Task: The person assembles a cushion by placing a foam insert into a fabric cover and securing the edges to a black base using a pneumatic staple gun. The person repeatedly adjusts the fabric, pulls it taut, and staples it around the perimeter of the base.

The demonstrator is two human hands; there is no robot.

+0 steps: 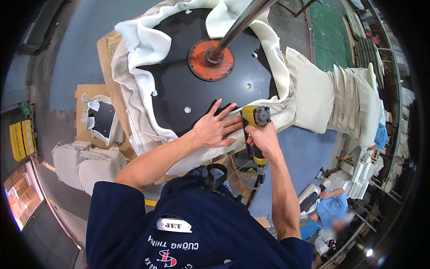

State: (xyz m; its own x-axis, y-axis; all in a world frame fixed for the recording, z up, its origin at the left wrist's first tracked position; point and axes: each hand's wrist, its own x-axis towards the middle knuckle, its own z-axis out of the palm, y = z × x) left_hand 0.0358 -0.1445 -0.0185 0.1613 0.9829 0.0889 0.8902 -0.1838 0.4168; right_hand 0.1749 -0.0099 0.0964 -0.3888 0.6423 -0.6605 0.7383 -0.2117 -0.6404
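Observation:
A black board (172, 85) lies before me, wrapped around its rim by white foam (150, 42) and beige fabric (197, 154). An orange round plate (197, 67) on a metal rod (244, 22) presses on the board's upper middle. My left hand (216, 127) lies with fingers spread over the near edge, where fabric folds onto the board. Just right of it, my right hand (265, 136) grips a yellow and black air staple gun (256, 117), whose nose is over the folded edge. Its contact point is hidden from view.
Beige cushion pieces (354, 103) are stacked at the right. A smaller covered panel (102, 119) and cushions (92, 163) sit at the left. A person in blue (331, 208) works at the lower right. An air hose fitting (260, 179) hangs below the gun.

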